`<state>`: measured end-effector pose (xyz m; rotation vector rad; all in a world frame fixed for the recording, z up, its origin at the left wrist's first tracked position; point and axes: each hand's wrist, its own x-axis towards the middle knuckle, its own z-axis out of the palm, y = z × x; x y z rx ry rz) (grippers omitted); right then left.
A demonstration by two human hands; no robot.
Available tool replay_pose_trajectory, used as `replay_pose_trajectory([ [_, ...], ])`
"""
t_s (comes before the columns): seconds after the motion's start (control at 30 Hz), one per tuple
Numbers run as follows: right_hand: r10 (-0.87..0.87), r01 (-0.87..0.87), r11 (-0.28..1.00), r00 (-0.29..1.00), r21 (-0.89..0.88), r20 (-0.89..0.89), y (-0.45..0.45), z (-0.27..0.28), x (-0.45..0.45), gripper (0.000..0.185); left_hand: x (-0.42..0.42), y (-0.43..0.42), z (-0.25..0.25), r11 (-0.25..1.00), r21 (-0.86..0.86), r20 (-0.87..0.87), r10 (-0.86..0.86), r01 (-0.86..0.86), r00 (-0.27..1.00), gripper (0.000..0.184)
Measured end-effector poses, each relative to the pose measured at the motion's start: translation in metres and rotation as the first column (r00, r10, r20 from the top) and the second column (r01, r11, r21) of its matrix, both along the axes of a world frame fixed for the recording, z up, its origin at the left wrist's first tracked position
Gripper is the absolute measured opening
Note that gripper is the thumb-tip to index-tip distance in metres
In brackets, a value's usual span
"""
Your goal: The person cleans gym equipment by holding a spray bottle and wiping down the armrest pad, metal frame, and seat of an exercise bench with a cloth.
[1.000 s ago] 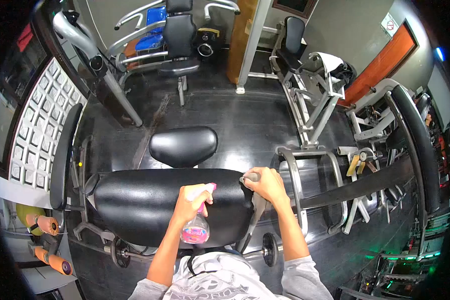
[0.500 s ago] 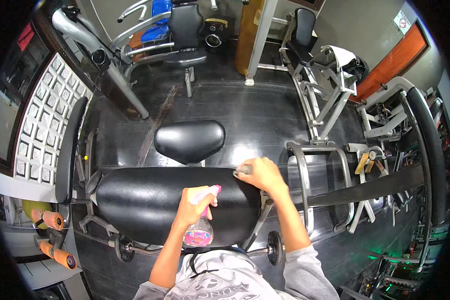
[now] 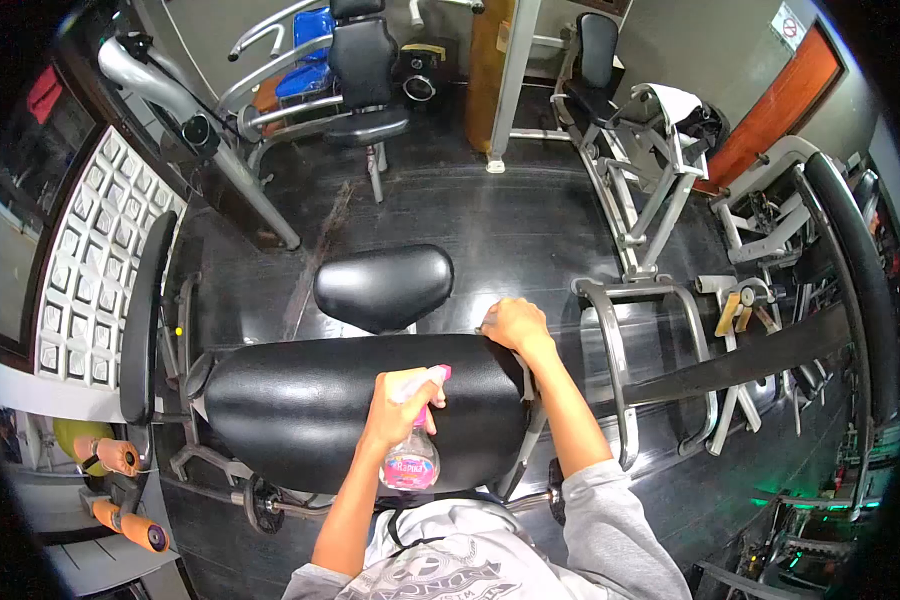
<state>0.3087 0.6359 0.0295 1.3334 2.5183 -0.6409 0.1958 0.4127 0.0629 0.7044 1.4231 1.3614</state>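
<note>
My left hand [image 3: 401, 402] is wrapped round the neck of a clear spray bottle [image 3: 410, 468] with a pink nozzle and a pink label. The bottle is upright over the near part of a black padded bench [image 3: 290, 400]. At the bench's far right edge is my right hand [image 3: 519, 325], its fingers closed on a wadded greyish cloth [image 3: 489, 319]. Most of the cloth is hidden by the fingers. Just beyond the bench stands a smaller black pad [image 3: 385, 284].
A barbell with small plates [image 3: 263, 503] lies under the bench's near side. Orange foam rollers [image 3: 130, 524] are at left. A tubular metal frame [image 3: 610, 370] stands to the right. Weight machines and a seat [image 3: 365, 65] are at the back on the black floor [image 3: 450, 210].
My right hand has moved slightly away from me, off the pad's top to its far right edge. My left hand still holds the spray bottle. The view has shifted a little.
</note>
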Motion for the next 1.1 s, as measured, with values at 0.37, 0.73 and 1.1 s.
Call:
replay_pose_trajectory([
  [0.37,-0.068,0.214,0.941,0.879,0.263,-0.471,-0.106,0.068,0.098,0.021,-0.006,0.004,-0.008,0.997,0.053,-0.008,-0.056,0.056,0.998,0.032],
  [0.73,-0.236,0.522,0.844,0.572,0.126,-0.785,-0.192,0.014,0.123,0.024,-0.007,0.008,0.001,0.992,0.098,-0.022,-0.076,0.078,0.997,0.033],
  [1.1,-0.433,0.729,0.675,0.266,-0.115,-0.861,-0.238,-0.006,0.155,0.022,0.035,-0.023,0.014,0.968,-0.035,-0.366,-0.243,0.247,0.898,0.032],
])
